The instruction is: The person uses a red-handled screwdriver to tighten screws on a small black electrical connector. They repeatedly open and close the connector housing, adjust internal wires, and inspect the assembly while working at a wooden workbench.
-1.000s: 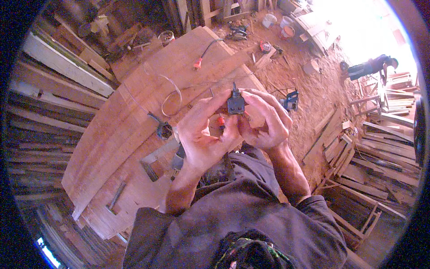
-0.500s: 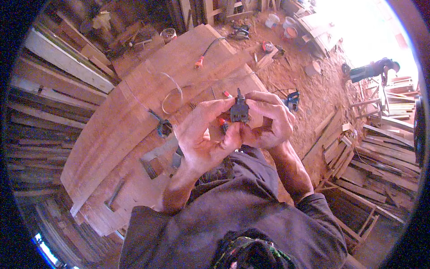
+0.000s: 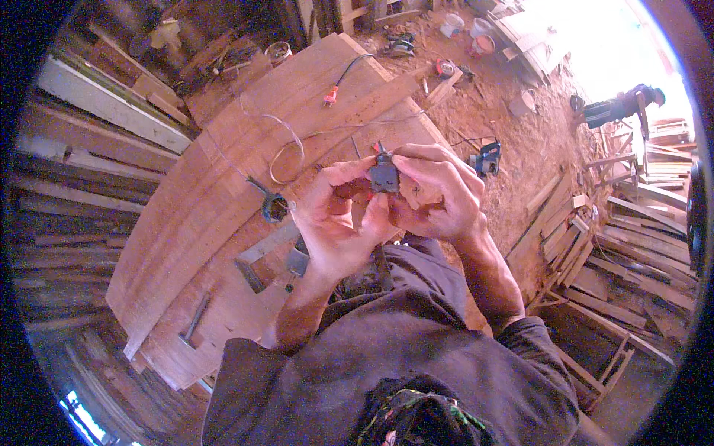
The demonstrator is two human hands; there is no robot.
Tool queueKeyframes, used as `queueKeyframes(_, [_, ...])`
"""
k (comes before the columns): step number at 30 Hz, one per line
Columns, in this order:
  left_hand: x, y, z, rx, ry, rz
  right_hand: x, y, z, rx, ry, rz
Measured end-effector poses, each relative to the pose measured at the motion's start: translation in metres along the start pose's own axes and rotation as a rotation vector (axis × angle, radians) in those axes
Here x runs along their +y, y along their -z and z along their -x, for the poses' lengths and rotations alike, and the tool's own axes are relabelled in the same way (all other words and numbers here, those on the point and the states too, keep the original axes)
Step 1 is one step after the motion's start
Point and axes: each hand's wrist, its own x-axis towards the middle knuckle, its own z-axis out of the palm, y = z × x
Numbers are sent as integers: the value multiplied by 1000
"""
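Between my two hands, above the edge of the wooden workbench (image 3: 216, 175), is a small black block-shaped electrical part (image 3: 384, 178) with a narrow stem at its top and small openings in its face. My left hand (image 3: 338, 219) pinches its left side, the thumb below and a finger near the top. The fingers of my right hand (image 3: 442, 193) close on the opposite side, with the thumb near the lower corner. Something reddish shows partly behind the hands, too covered to name.
On the bench are a hammer (image 3: 195, 321), a loop of thin cord (image 3: 300, 152), a red plug (image 3: 331, 94) and a dark ring-shaped thing (image 3: 274, 207). A blue tool (image 3: 487, 158) lies on the dirt floor. Timber (image 3: 97, 175) is stacked left. Another person (image 3: 621, 110) bends far right.
Both hands have shifted slightly left and up with the black part, which is tilted a little differently. The reddish thing below it is now mostly covered. The far person has moved slightly.
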Motion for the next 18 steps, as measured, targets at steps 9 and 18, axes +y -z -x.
queueKeyframes(9, [10,15,-21,-124,-192,-413,-3,10,-7,-115,10,127])
queueKeyframes(18, [11,15,-25,-167,-393,-614,-8,13,-13,-67,6,72])
